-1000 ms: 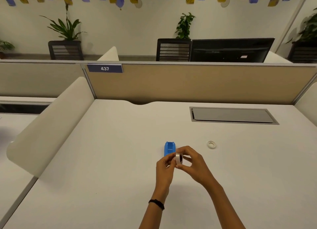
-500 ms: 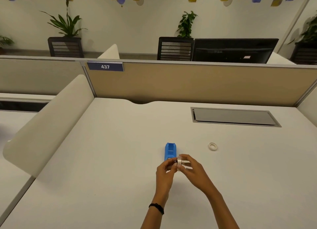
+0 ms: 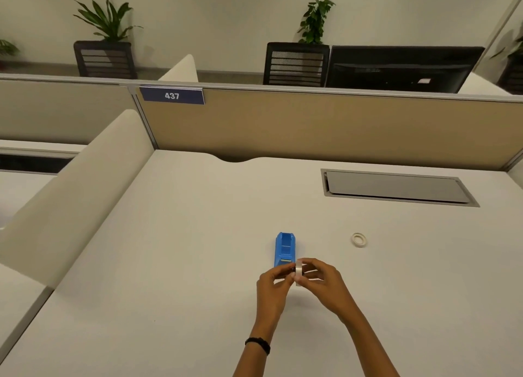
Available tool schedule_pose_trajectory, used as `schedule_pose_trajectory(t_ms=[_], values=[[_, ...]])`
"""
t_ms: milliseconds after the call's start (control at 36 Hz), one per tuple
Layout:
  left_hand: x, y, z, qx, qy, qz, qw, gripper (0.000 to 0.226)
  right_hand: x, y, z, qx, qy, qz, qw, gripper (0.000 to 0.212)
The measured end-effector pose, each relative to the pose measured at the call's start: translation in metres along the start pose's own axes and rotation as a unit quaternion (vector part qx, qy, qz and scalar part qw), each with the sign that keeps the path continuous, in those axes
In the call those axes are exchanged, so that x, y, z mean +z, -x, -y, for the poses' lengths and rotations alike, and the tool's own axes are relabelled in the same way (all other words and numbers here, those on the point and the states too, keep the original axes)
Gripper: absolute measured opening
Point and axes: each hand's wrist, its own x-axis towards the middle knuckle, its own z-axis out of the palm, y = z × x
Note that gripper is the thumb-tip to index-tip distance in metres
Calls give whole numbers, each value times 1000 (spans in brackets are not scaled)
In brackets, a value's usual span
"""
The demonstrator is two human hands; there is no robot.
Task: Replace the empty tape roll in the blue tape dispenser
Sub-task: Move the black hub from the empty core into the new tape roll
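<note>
The blue tape dispenser [image 3: 285, 248] lies on the white desk, its open cradle facing up and holding no roll. Just in front of its near end, both hands pinch a clear tape roll [image 3: 298, 269] held on edge. My left hand [image 3: 274, 284] grips it from the left and my right hand [image 3: 321, 280] from the right, fingers wrapped around its rim. A small white empty tape core [image 3: 358, 239] lies flat on the desk to the right of the dispenser.
A grey cable hatch [image 3: 396, 187] is set into the desk at the back right. A tan partition [image 3: 311, 127] with a "437" label closes the far edge, and a cream divider [image 3: 73, 184] runs along the left.
The hands with the tape roll have stayed just in front of the dispenser's near end; the roll's angle between the fingers changed slightly. The camera tilted down a little.
</note>
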Motion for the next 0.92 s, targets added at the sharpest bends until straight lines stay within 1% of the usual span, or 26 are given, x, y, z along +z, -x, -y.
schedule_pose_trajectory(t_ms=[83,194,333,444,611,667,722,806,917], values=[[1,-1,3,7,-5,-8,1000,23,1,-1,-2,2,-10,-4,1000,35],[3,-1,4,5,12,-22,1000,23,3,1,0,-11,-33,-4,999,29],[0,-2,3,7,21,-24,999,19,5,5,-3,-39,-58,-9,998,37],[-3,-3,3,12,18,-22,1000,14,9,6,-2,-73,-39,-13,997,39],[-2,-3,2,6,16,-24,1000,13,8,3,-3,-94,-6,-11,996,41],[-1,-3,3,4,17,-21,1000,13,6,2,-3,-85,-11,-14,996,41],[-2,-5,4,5,15,-6,1000,13,5,2,-6,-56,-35,-20,998,40],[-7,-11,4,8,-1,34,999,13,5,2,-11,-15,-76,-15,997,36],[-15,-25,3,20,-44,79,996,17,5,-3,-12,1,-95,-9,995,31]])
